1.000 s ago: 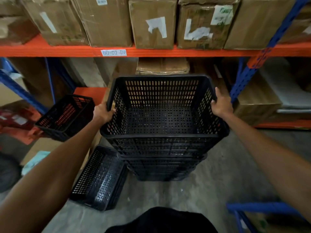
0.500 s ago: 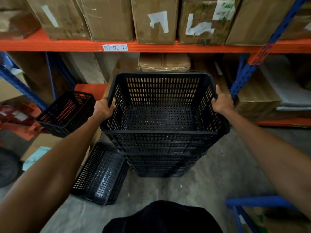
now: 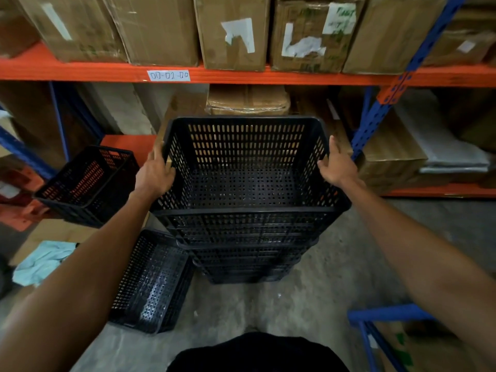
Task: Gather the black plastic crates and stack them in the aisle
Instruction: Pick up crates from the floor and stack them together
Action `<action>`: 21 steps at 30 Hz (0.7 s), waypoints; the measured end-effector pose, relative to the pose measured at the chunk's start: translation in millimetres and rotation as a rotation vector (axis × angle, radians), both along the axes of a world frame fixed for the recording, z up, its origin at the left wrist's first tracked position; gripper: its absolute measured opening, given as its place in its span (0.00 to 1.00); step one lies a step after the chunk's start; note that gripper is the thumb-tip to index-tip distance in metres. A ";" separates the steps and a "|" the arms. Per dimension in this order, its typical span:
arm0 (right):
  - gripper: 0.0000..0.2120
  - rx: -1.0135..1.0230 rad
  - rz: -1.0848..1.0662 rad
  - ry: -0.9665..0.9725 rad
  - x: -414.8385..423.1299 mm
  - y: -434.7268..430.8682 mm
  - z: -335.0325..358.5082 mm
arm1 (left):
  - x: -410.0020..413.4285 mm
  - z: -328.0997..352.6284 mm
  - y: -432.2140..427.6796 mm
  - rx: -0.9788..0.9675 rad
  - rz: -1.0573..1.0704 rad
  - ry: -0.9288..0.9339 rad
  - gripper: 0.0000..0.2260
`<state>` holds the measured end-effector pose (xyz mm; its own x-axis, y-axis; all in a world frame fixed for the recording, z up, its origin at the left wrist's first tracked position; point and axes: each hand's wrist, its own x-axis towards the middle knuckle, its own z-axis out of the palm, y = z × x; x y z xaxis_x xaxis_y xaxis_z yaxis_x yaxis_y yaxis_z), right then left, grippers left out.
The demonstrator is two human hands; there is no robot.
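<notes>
A stack of several nested black plastic crates [image 3: 249, 253] stands on the concrete aisle floor in front of the rack. The top crate [image 3: 241, 189] sits nested in it, empty, its perforated floor showing. My left hand [image 3: 154, 174] grips its left rim, fingers outside and thumb over the edge. On the right rim my right hand [image 3: 336, 166] holds with the thumb inside and the fingers stretched along the outside. Another black crate [image 3: 150, 283] lies tilted on the floor left of the stack. A third black crate [image 3: 88, 183] rests tipped further left.
Orange and blue shelving [image 3: 268, 76] carries cardboard boxes [image 3: 233, 30] straight ahead. More boxes sit on the lower shelf behind the stack. A light blue cloth [image 3: 43, 261] lies on cardboard at the left. A blue frame [image 3: 375, 320] stands at the lower right.
The top crate stays on the stack. Both hands have slid slightly forward along its side rims, and their fingers look straighter than before.
</notes>
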<state>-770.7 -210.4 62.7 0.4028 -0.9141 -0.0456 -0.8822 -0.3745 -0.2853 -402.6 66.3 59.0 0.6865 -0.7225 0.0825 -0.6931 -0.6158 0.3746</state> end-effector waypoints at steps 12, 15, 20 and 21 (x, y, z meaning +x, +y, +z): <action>0.42 0.038 0.243 0.252 -2.1 -7.4 -1.9 | 5.2 -7.5 -8.0 0.235 -0.196 -0.253 0.40; 0.41 -0.018 0.265 0.291 -0.9 -5.7 -4.7 | 7.6 -8.0 -8.0 0.273 -0.202 -0.277 0.39; 0.40 -0.089 0.237 0.224 0.6 -3.8 -9.1 | 14.2 -15.1 -7.1 0.278 -0.224 -0.299 0.39; 0.41 -0.097 0.226 0.218 2.7 -4.6 -10.8 | 16.2 -17.5 -8.8 0.280 -0.224 -0.304 0.40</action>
<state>-768.0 -215.0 51.8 0.5866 -0.8068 -0.0702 -0.8099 -0.5843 -0.0520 -386.5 57.5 41.5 0.4858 -0.8733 0.0367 -0.8732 -0.4868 -0.0248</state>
